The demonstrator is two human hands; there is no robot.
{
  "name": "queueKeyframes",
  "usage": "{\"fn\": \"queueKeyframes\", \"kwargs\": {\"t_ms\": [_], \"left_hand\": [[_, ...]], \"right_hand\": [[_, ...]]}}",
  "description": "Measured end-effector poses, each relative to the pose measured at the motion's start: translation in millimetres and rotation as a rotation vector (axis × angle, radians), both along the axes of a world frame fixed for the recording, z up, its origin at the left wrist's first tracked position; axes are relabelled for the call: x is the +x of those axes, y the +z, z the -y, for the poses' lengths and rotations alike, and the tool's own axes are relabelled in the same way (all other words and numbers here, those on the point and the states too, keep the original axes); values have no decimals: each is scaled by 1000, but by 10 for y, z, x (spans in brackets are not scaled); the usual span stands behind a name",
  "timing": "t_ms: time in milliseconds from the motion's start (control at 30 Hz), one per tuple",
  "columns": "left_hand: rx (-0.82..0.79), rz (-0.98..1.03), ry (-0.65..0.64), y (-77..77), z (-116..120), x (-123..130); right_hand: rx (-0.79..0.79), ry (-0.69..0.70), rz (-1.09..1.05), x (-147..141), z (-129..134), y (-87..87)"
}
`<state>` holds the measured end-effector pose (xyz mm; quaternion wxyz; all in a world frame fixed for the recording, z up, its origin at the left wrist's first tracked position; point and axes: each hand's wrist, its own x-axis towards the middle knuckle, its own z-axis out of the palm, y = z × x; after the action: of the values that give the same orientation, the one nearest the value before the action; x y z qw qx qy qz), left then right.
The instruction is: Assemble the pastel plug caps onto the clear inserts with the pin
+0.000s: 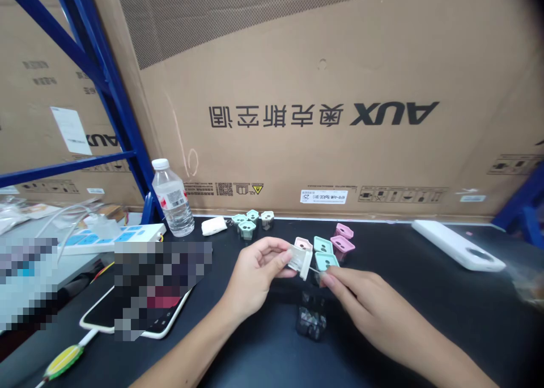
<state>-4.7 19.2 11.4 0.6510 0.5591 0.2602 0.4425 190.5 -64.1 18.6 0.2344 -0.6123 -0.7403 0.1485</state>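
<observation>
My left hand (pixel 258 273) is shut on a small white plastic part (pixel 300 261), holding it between thumb and fingers. The fingertips of my right hand (pixel 357 297) pinch a thin pale strip (pixel 315 269) that runs to that white part. Just behind the hands lie mint-green plastic covers (pixel 326 261) and pink ones (pixel 342 243), each with round holes. One mint cover almost touches my right fingers. Further back stands a small group of mint-and-clear pieces (pixel 247 222). Below my hands sits a dark transparent bag of small parts (pixel 311 315).
A water bottle (pixel 173 198) and a white power strip (pixel 113 239) stand at the left of the black table (pixel 425 320). A phone (pixel 140 314) lies at the near left, and a white power bank (pixel 458 244) at the right. Large cardboard cartons and a blue rack form the back.
</observation>
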Motion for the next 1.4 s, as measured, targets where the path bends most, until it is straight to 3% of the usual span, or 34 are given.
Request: {"fn": "queueKeyframes", "kwargs": {"t_ms": [133,267,367,667,1000,1400], "left_hand": [[14,-34,-24,-11,62,44],[59,-84,-45,-39,142,93],[87,-84,-61,-43,168,96],[49,-17,-72,9,295,134],[11,68,-161,35,320,80],[59,36,-137,-19,294,106]], "right_hand": [[18,44,40,-39,4,-26],[-10,151,-157,-91,69,94],[-105,155,-289,-125,114,169],[-14,120,-479,-215,44,-25],[-61,161,-574,-248,52,-14],[-163,219,-790,-238,44,-17]]}}
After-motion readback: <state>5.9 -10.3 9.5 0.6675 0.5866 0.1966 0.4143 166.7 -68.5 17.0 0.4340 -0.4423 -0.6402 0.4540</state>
